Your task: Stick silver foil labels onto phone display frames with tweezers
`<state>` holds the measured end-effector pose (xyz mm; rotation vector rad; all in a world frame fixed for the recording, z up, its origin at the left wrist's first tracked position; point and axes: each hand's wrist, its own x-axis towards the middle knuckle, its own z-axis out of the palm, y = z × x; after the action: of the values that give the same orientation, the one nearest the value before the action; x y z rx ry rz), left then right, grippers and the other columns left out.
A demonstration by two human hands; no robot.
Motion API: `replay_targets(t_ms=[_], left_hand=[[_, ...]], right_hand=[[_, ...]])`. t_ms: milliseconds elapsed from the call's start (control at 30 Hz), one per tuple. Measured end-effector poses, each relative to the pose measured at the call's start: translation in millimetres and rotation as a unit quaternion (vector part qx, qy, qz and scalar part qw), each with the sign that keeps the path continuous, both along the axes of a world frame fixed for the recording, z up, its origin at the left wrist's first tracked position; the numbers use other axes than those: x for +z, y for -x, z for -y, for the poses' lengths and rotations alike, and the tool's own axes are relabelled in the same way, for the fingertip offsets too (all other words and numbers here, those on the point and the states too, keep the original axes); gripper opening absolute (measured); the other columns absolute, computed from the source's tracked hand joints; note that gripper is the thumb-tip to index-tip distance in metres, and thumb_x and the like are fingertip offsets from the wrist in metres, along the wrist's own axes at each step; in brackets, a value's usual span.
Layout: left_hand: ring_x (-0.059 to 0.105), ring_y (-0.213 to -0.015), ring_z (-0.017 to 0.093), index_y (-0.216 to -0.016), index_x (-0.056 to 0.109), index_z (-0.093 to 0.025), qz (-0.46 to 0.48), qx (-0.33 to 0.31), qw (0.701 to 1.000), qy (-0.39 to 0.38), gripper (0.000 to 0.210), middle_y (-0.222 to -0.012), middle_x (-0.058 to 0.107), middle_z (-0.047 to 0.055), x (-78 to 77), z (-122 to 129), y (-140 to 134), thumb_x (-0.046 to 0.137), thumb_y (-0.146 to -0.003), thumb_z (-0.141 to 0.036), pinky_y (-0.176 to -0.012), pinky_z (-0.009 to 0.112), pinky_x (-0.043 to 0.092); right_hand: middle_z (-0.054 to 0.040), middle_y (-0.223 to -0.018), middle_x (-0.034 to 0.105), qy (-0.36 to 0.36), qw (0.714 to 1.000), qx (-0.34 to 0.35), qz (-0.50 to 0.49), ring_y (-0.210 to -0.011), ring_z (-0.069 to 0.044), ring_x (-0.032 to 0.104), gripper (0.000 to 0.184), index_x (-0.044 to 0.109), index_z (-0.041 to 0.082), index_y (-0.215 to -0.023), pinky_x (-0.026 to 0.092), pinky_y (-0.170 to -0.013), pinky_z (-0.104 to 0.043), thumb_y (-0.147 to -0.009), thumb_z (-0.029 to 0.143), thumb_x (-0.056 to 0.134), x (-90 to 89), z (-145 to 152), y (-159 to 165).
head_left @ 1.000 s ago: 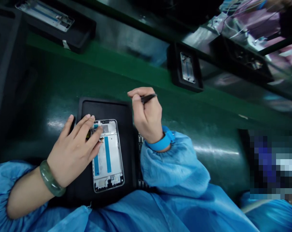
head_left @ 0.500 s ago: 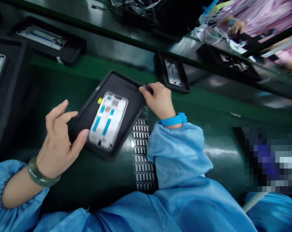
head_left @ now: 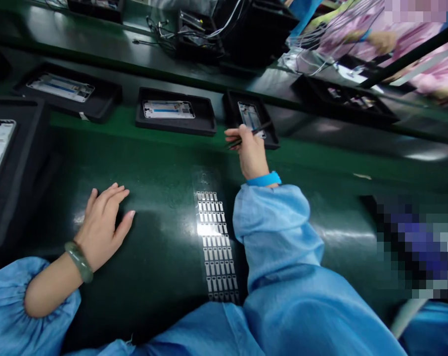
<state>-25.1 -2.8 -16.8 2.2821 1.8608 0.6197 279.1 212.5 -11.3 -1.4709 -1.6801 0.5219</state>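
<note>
My left hand [head_left: 104,225], a green bangle at its wrist, is over the green work surface with fingers stretched out and holds nothing. A pair of dark tweezers [head_left: 260,128] sits in my right hand [head_left: 251,153], its thin tips poking out past the fingers. Just beyond that hand lies a black tray [head_left: 229,101] holding a phone frame [head_left: 247,112], partly covered by the hand. Left of it stands another black tray [head_left: 175,127] with a phone frame [head_left: 168,110] inside. Between my arms a clear sheet [head_left: 214,237] carries rows of small silver pieces.
Further left are a black tray [head_left: 107,101] with a phone frame and a larger, nearer tray [head_left: 25,148]. A raised ledge [head_left: 98,42] runs behind, bearing cables and a black box [head_left: 259,37]. Across it, people in pink sleeves work near another tray [head_left: 376,111].
The tray that was tilted at my right hand now lies flat in the back row, released. My right hand is now beside the right-hand tray. My left hand has moved lower.
</note>
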Motion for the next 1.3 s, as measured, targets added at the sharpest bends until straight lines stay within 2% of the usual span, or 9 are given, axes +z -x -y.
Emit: replay_targets(t_ms=[133,233,333,500,567,700,800,1300], left_hand=[[0.042,-0.126,0.029,-0.120,0.047,-0.014,-0.031,-0.064,0.997,0.007,0.037,-0.124,0.053,0.015,-2.4,-4.0,-13.4,0.044,-0.086,-0.030,-0.106,0.058,0.024],[0.039,-0.128,0.029,-0.125,0.045,-0.015,-0.029,-0.126,0.992,0.003,0.041,-0.130,0.050,0.015,-3.7,-12.6,-27.2,0.043,-0.087,-0.030,-0.106,0.058,0.025],[0.035,-0.131,0.028,-0.129,0.043,-0.016,-0.032,-0.193,0.981,0.003,0.045,-0.136,0.045,0.015,-3.0,-26.3,-43.3,0.042,-0.088,-0.033,-0.107,0.056,0.025],[0.024,-0.136,0.029,-0.131,0.043,-0.021,-0.035,-0.272,0.961,0.041,0.047,-0.144,0.034,0.011,1.3,-53.0,-77.1,0.043,-0.088,-0.041,-0.110,0.056,0.017],[0.023,-0.136,0.028,-0.130,0.044,-0.023,-0.030,-0.275,0.960,0.046,0.047,-0.145,0.033,0.009,2.0,-63.2,-90.9,0.042,-0.088,-0.044,-0.110,0.055,0.015],[0.028,-0.135,0.026,-0.130,0.044,-0.017,-0.021,-0.254,0.965,0.056,0.050,-0.141,0.040,0.010,0.3,-79.4,-112.5,0.036,-0.090,-0.046,-0.111,0.055,0.014],[0.034,-0.131,0.026,-0.127,0.047,-0.017,-0.022,-0.239,0.969,0.060,0.048,-0.136,0.046,0.010,-2.2,-85.6,-121.5,0.040,-0.089,-0.045,-0.110,0.056,0.012],[0.042,-0.122,0.028,-0.117,0.058,-0.020,-0.007,-0.194,0.980,0.046,0.037,-0.125,0.056,0.007,-3.1,-82.4,-127.8,0.045,-0.088,-0.039,-0.108,0.057,0.019]], right_hand=[[-0.0042,-0.079,0.061,0.067,0.981,0.010,-0.184,-0.052,-0.007,0.054,0.051,0.057,0.018,-0.079,0.046,-0.046,-0.022,-0.084,0.064,0.035,13.1,59.1,-4.9],[-0.0025,-0.088,0.062,0.161,0.944,0.048,-0.283,-0.066,-0.010,0.062,0.037,0.054,0.018,-0.083,0.056,-0.060,-0.025,-0.072,0.052,0.064,15.1,96.0,0.7],[-0.0021,-0.083,0.063,0.211,0.931,0.047,-0.294,-0.069,-0.013,0.066,0.037,0.052,0.017,-0.087,0.059,-0.062,-0.027,-0.069,0.045,0.070,11.1,114.9,7.0],[0.0018,-0.065,0.059,0.178,0.955,-0.023,-0.238,-0.053,-0.012,0.064,0.035,0.050,0.017,-0.085,0.057,-0.050,-0.023,-0.070,0.043,0.068,2.5,118.6,3.4],[0.0025,-0.061,0.058,0.183,0.957,-0.034,-0.224,-0.050,-0.011,0.062,0.035,0.050,0.016,-0.085,0.055,-0.047,-0.022,-0.070,0.042,0.068,-1.1,118.4,-0.2],[0.0033,-0.057,0.057,0.193,0.957,-0.027,-0.215,-0.047,-0.010,0.061,0.035,0.051,0.016,-0.085,0.053,-0.044,-0.020,-0.069,0.042,0.068,-7.5,120.6,-2.8],[0.0031,-0.058,0.059,0.193,0.955,-0.015,-0.223,-0.048,-0.011,0.062,0.036,0.051,0.017,-0.085,0.054,-0.045,-0.020,-0.067,0.042,0.069,-9.7,121.8,-1.6],[0.0029,-0.053,0.058,0.222,0.941,-0.030,-0.255,-0.044,-0.010,0.059,0.032,0.053,0.016,-0.082,0.052,-0.043,-0.018,-0.068,0.038,0.070,-2.1,119.0,1.4]])
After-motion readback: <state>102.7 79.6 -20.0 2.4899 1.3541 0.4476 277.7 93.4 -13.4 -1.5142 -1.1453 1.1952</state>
